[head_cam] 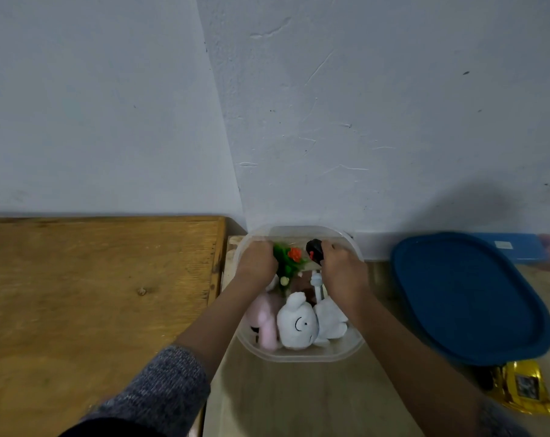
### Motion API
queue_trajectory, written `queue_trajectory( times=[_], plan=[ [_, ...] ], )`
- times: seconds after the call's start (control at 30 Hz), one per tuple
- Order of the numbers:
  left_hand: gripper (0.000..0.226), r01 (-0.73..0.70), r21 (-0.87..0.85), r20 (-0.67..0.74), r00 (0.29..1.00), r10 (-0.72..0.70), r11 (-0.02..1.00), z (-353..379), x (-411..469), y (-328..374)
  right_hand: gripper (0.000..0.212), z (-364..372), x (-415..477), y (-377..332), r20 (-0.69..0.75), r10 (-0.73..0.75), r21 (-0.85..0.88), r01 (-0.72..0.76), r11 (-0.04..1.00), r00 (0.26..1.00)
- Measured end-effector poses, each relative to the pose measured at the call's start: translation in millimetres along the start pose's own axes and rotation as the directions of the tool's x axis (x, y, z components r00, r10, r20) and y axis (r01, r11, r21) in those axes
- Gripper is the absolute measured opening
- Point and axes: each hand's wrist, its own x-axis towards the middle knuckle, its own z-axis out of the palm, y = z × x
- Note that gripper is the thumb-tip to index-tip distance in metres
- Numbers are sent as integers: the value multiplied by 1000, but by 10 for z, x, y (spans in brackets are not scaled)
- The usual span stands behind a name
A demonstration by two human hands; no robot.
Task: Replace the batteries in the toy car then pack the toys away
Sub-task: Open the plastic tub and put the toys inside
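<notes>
A clear plastic tub [302, 357] stands on the table against the wall. Inside it lie a white plush bunny [299, 326], a pink plush toy [266, 323], a brown item and a small white toy [316, 280]. My left hand [257, 261] is inside the tub at the far left and grips a green artificial plant with an orange flower [291, 258]. My right hand [341, 268] is at the far right of the tub and grips a black object with red marks [314, 249], probably the toy car.
A blue lid [469, 298] lies right of the tub, a blue box [516, 246] behind it by the wall. A gold foil packet [524, 387] sits at the near right. A darker wooden board [94, 294] adjoins the table on the left.
</notes>
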Motion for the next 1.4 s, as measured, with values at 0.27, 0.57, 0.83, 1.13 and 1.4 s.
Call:
queue_trajectory(
  times=[0.27,0.57,0.83,1.13,1.4],
  plan=[
    [23,-109,-140,-106,990,95,984,116,-162,-34,57,-38,-105,49,49,-121,19,120,993,991],
    [30,-94,-106,-9,996,94,990,49,-216,51,50,-42,-79,44,109,-79,320,40,947,991],
    [39,-215,-317,-281,952,124,924,-306,-498,643,27,-376,-340,401,-252,-15,569,161,807,968],
    [57,17,-599,68,997,30,801,352,-969,2193,29,-1013,-717,2173,-293,323,541,-122,832,900],
    [51,454,-649,284,889,-360,610,1059,-964,2518,48,-830,-1050,2930,187,451,575,-469,670,873]
  ],
)
